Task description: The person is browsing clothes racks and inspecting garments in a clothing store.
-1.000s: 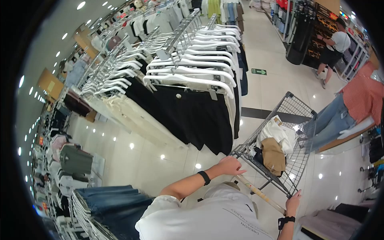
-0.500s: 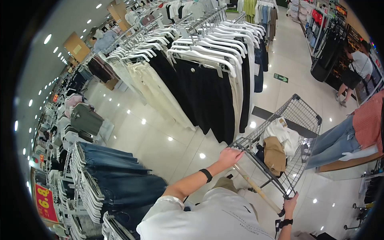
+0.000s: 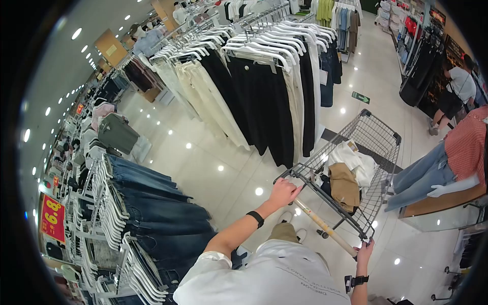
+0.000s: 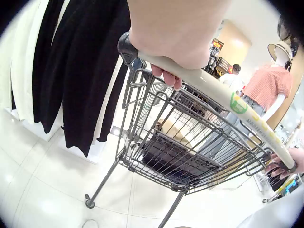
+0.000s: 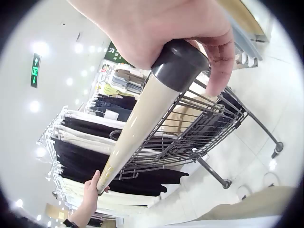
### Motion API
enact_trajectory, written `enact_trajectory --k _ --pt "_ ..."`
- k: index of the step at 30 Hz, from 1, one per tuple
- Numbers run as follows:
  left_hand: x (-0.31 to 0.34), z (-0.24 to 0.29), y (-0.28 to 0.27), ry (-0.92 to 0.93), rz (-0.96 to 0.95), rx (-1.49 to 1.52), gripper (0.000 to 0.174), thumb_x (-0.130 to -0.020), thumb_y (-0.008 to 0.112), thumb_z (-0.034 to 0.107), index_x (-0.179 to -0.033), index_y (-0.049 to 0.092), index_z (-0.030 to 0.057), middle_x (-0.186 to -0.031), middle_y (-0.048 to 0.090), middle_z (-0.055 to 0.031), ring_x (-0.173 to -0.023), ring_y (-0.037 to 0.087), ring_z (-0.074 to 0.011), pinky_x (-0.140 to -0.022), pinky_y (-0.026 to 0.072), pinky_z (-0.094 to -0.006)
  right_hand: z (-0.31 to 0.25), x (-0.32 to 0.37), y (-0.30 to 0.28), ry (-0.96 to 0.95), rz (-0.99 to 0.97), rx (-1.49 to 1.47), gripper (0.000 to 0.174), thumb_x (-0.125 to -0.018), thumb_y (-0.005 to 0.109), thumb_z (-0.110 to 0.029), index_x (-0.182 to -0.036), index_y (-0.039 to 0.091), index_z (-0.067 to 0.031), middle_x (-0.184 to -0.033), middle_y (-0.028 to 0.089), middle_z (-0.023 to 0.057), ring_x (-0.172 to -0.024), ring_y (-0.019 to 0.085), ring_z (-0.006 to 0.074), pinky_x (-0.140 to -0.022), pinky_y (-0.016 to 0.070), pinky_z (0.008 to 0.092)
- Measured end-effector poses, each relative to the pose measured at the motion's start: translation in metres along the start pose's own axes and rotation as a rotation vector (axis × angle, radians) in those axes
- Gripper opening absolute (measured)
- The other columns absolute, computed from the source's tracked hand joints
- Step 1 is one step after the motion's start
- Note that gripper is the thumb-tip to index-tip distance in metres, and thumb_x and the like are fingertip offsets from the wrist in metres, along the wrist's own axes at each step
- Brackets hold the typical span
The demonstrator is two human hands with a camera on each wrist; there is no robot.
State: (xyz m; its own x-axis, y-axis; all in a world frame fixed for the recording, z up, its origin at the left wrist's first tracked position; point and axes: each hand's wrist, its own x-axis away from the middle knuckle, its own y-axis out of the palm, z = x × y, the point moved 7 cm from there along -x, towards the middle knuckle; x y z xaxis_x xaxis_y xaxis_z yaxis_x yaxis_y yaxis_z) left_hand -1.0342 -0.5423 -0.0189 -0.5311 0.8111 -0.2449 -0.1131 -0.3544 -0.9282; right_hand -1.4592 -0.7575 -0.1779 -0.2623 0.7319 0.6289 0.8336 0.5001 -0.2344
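1. At six o'clock in the head view, nearest the camera, a white T-shirt (image 3: 254,277) with dark lettering is worn, with tan trousers (image 3: 283,232) shown just beyond.
2. Between four and five o'clock, one end of the pale cart handle (image 3: 325,227) is gripped by the left hand (image 3: 285,192); its fingers are seen curled beneath the bar from the left wrist.
3. At four o'clock, the other end is gripped by the right hand (image 3: 364,250), whose fingers are wrapped about the dark end cap (image 5: 180,64).
4. At three o'clock, the wire shopping cart (image 3: 382,124) is placed beyond the handle; a tan garment (image 3: 344,185) is heaped against a white garment (image 3: 363,170) inside it.
5. Toward eight o'clock, dark blue denim garments (image 3: 168,218) are hung in rows, and a red price sign (image 3: 53,217) is posted farther out.
6. At twelve o'clock, black trousers (image 3: 262,104) are hung from white hangers (image 3: 256,52); cream trousers (image 3: 206,96) are hung at eleven.
7. Past the cart, at three o'clock, a red checked top (image 3: 465,140) and blue jeans (image 3: 422,185) are displayed on a mannequin.
8. At two o'clock, a green floor sign (image 3: 361,97) is marked with an arrow; farther off, another person (image 3: 460,84) is seen.
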Motion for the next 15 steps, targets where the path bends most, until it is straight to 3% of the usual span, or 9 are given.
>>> enact_trajectory --k 2,7,9,15 --pt "0.012 0.007 0.002 -0.036 -0.085 0.011 0.042 -0.095 0.069 0.029 -0.057 0.065 0.0104 -0.059 0.059 -0.0033 -0.063 0.055 -0.0244 -0.075 0.0415 -0.0365 0.004 -0.002 -0.009 -0.034 0.005 0.028 0.049 -0.103 0.045 -0.006 -0.150 0.032 -0.0003 -0.106 0.059 0.0149 -0.065 0.072 0.0233 -0.057 0.0567 0.0320" --pt "0.040 0.033 -0.007 -0.055 -0.097 0.027 0.044 -0.095 0.068 0.032 -0.057 0.065 0.0098 -0.061 0.058 -0.0037 -0.068 0.055 -0.0240 -0.078 0.0397 -0.0365 0.021 -0.006 -0.032 -0.086 0.009 0.031 0.047 -0.103 0.046 -0.006 -0.147 0.034 0.0026 -0.107 0.064 0.0191 -0.063 0.072 0.0227 -0.053 0.0533 0.0323" --pt "0.051 0.041 -0.006 -0.069 -0.109 0.027 0.044 -0.095 0.068 0.033 -0.058 0.065 0.0096 -0.062 0.058 -0.0039 -0.069 0.056 -0.0239 -0.078 0.0394 -0.0366 0.020 -0.009 -0.043 -0.118 -0.038 0.232 0.044 -0.102 0.045 -0.005 -0.144 0.037 0.0034 -0.106 0.066 0.0211 -0.063 0.072 0.0234 -0.051 0.0504 0.0347" --pt "0.087 0.067 -0.015 -0.065 -0.134 0.031 0.041 -0.094 0.069 0.037 -0.063 0.068 0.0097 -0.065 0.059 -0.0046 -0.070 0.058 -0.0238 -0.080 0.0396 -0.0374 0.023 -0.005 -0.063 -0.210 -0.056 0.270 0.033 -0.101 0.044 -0.004 -0.132 0.045 0.0035 -0.100 0.067 0.0227 -0.061 0.073 0.0243 -0.053 0.0502 0.0377"
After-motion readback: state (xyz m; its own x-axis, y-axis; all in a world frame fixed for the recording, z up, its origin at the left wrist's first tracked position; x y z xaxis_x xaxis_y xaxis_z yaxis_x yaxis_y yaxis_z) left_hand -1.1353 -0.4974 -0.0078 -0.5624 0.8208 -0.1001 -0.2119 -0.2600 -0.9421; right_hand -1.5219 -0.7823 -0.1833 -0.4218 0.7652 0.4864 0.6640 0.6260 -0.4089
